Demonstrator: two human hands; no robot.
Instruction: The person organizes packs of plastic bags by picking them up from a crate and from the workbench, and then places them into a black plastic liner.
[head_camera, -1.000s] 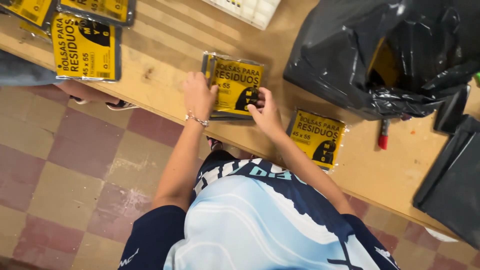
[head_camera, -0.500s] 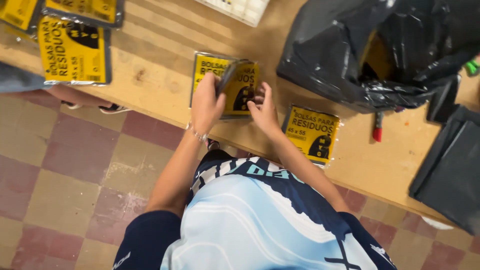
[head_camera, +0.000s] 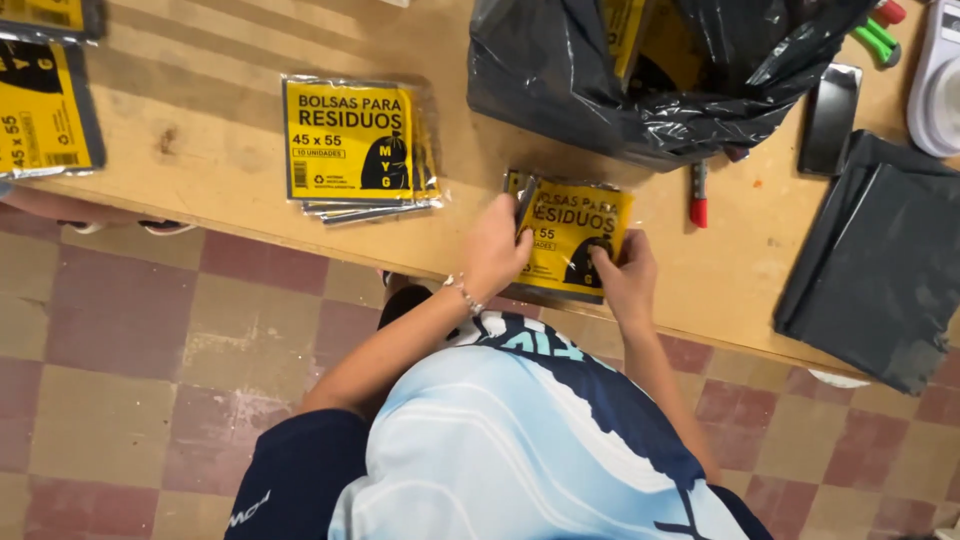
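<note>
Head view: both hands (head_camera: 560, 262) grip yellow packet (head_camera: 578, 232) on table (head_camera: 200, 150).

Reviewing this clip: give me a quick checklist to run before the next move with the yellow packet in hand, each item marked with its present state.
1. Both hands on the yellow packet: ok; left hand at its left edge, right hand at its lower right corner.
2. Packet supported by the wooden table: ok, near the front edge.
3. Packet clear of the stack of packets: ok, a gap shows.
4. Packet clear of the black bag: cannot tell, edges close.
5. Red marker out of the way: ok, right of the packet.
6. Packet sealed: cannot tell.
</note>
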